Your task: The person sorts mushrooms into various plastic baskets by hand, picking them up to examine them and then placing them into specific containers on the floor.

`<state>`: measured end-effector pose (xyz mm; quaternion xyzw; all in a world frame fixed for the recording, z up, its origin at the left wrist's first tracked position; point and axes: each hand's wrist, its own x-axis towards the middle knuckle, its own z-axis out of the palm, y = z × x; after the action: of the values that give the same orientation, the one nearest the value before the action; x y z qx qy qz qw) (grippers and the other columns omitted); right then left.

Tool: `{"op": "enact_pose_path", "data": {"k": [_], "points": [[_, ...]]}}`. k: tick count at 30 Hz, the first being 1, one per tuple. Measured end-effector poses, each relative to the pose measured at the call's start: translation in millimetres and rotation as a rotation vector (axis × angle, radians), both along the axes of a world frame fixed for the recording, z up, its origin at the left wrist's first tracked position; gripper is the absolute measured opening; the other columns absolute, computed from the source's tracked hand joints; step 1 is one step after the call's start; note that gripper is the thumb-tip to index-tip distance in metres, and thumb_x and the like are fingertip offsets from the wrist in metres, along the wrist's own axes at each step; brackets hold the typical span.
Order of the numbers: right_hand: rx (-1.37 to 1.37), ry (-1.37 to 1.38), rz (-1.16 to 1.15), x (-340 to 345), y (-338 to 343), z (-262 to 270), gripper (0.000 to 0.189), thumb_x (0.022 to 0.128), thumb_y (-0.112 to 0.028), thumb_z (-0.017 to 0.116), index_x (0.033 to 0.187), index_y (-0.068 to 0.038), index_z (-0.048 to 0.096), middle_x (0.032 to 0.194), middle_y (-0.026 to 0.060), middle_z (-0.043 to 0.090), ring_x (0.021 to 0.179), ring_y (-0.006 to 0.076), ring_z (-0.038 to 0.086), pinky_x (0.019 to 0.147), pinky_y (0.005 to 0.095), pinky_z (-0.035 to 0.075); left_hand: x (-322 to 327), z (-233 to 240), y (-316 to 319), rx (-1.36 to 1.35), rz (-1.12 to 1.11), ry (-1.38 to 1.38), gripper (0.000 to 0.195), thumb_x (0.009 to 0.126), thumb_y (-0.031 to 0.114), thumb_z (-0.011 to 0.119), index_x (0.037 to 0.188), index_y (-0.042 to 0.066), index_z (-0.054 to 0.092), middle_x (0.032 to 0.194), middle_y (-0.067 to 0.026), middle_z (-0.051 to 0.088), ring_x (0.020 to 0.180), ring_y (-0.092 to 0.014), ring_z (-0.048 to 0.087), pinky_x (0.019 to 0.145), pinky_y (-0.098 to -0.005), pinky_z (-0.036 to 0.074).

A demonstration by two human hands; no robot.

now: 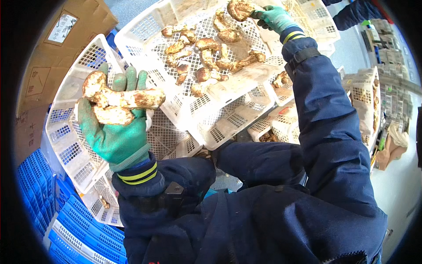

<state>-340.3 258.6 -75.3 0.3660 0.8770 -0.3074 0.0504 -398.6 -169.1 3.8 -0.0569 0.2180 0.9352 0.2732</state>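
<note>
Palm up, my green-gloved left hand (pixel 115 138) holds a few brown-and-white mushrooms (pixel 125 99) that look like matsutake, its thumb curled against them. Below it is a white perforated plastic crate (pixel 67 127). At the far side, my gloved right hand (pixel 275 18) grips one large mushroom (pixel 242 10) by the stem, its cap pointing left. This mushroom is over a larger white mesh crate (pixel 178 110), where several more mushrooms (pixel 207 51) lie scattered on the grid floor. Bright glare washes out part of the crate's near rim.
Brown cardboard boxes (pixel 71 36) with writing stand at the left. Blue plastic crates (pixel 87 227) are stacked at lower left. White baskets (pixel 286 123) sit near my knees, and another crate of mushrooms (pixel 362 102) is at right. Another person's dark sleeve (pixel 357 15) shows at top right.
</note>
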Motion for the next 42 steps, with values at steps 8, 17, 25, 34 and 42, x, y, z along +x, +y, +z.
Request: {"op": "enact_pose_path", "data": {"k": [8, 17, 25, 34, 42], "points": [[0.724, -0.038, 0.1, 41.5, 2.1, -15.4, 0.042, 0.084, -0.043, 0.048, 0.12, -0.02, 0.051, 0.114, 0.014, 0.056, 0.103, 0.0322, 0.055, 0.086, 0.0383, 0.044, 6.6, 6.9, 6.7, -0.179, 0.099, -0.029, 0.054, 0.091, 0.037, 0.041, 0.133, 0.003, 0.033, 0.139, -0.0184, 0.03, 0.128, -0.035, 0.027, 0.106, -0.0534, 0.017], [-0.203, -0.735, 0.291, 85.4, -142.5, 85.5, 0.052, 0.084, -0.054, 0.048, 0.092, -0.006, 0.067, 0.069, 0.0042, 0.064, 0.06, 0.0116, 0.059, 0.057, 0.0252, 0.048, 6.8, 11.5, 5.1, -0.154, 0.078, 0.011, 0.058, 0.089, 0.037, 0.043, 0.133, 0.001, 0.03, 0.137, -0.0202, 0.032, 0.128, -0.036, 0.029, 0.104, -0.0545, 0.021], [-0.972, -0.291, 0.151, 144.7, -149.0, -22.4, 0.057, 0.087, -0.046, 0.048, 0.125, -0.004, 0.041, 0.097, 0.0164, 0.06, 0.075, 0.0212, 0.064, 0.06, 0.0324, 0.055, -3.6, -7.9, -8.0, 0.225, -0.109, 0.03, 0.062, 0.087, 0.04, 0.046, 0.127, -0.006, 0.035, 0.112, -0.0307, 0.051, 0.117, -0.044, 0.04, 0.103, -0.0568, 0.024], [-1.633, 0.178, -0.477, 128.8, -164.5, -50.7, 0.053, 0.09, -0.04, 0.045, 0.116, 0.007, 0.045, 0.104, 0.0239, 0.058, 0.089, 0.031, 0.062, 0.073, 0.0387, 0.054, 2.6, -2.1, 0.7, 0.042, -0.041, 0.017, 0.061, 0.087, 0.039, 0.045, 0.127, -0.006, 0.034, 0.108, -0.0282, 0.054, 0.113, -0.045, 0.043, 0.101, -0.0572, 0.028], [-1.472, 0.419, -0.566, 85.2, -172.6, -22.6, 0.039, 0.09, -0.03, 0.045, 0.121, -0.006, 0.043, 0.106, 0.0246, 0.055, 0.089, 0.0408, 0.06, 0.063, 0.0426, 0.057, 3.7, 0.8, 4.5, -0.072, -0.007, -0.036, 0.065, 0.086, 0.041, 0.045, 0.129, -0.006, 0.031, 0.109, -0.0304, 0.052, 0.115, -0.044, 0.042, 0.102, -0.0558, 0.026]]}}
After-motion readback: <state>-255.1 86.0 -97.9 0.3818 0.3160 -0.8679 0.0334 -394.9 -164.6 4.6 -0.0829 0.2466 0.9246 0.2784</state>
